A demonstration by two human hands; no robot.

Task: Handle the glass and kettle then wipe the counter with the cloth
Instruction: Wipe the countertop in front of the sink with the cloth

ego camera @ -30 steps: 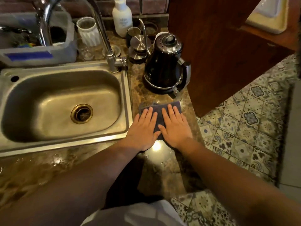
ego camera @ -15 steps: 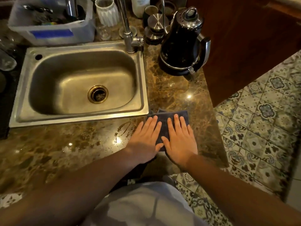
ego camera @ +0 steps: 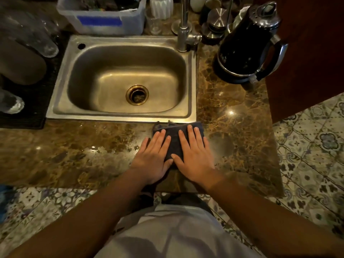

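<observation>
Step in hand: we judge this to be the wiping step; the kettle [ego camera: 243,43] stands on its base at the upper right of the frame, and no hand is on it.
Cloth: the dark folded cloth [ego camera: 175,138] lies flat on the counter [ego camera: 232,127] at centre frame, its far edge just beside the front rim of the sink [ego camera: 191,86].
Left hand: our left hand [ego camera: 154,157] lies open, palm down, fingers spread, pressing the left part of the cloth.
Right hand: our right hand [ego camera: 195,155] lies open, palm down, pressing the right part of the cloth; the two thumbs nearly touch.
Glass: a clear glass [ego camera: 153,23] stands at the top centre, behind the sink and left of the tap [ego camera: 183,25].
Next move: we judge that even downward pressure is needed while the cloth slides, toward the wet specks on the counter at centre left.
Caution: keep the cloth clear of the counter's front edge.
Writing: none can be read; the plastic tub [ego camera: 104,17] at the upper left carries a plain blue band, and we see no brand on the kettle.
</observation>
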